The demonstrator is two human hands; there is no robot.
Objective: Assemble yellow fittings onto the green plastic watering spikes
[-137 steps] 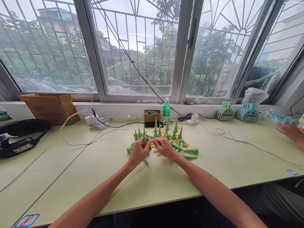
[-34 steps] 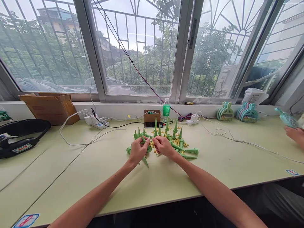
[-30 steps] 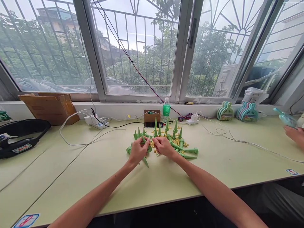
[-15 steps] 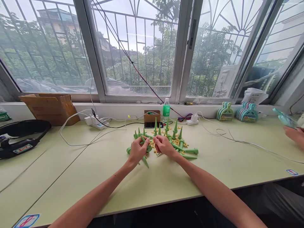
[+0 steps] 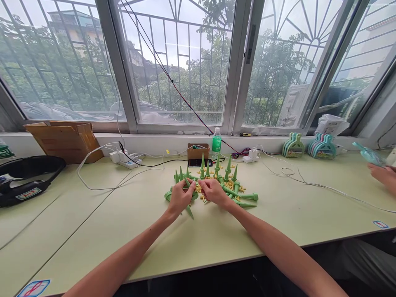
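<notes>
My left hand (image 5: 180, 197) is closed round a green plastic spike (image 5: 189, 211), whose pointed tip sticks out below my palm toward me. My right hand (image 5: 213, 192) is pinched against the spike's top end, fingertips meeting those of the left hand; what it pinches is too small to name. Both hands rest at the near edge of a pile of green spikes (image 5: 230, 187), some upright and some lying flat, mixed with small yellow pieces (image 5: 229, 185).
A light green table (image 5: 130, 218) runs under a window. On it lie a cardboard box (image 5: 66, 139), a black device (image 5: 24, 175), a power strip (image 5: 125, 159) with cables, a small brown box (image 5: 198, 152) and a bottle (image 5: 217, 142). Another person's hand (image 5: 383, 175) holds a teal item at the far right.
My hands have stayed at the pile with only slight finger shifts on the spike. The other person's hand at the right has moved a little.
</notes>
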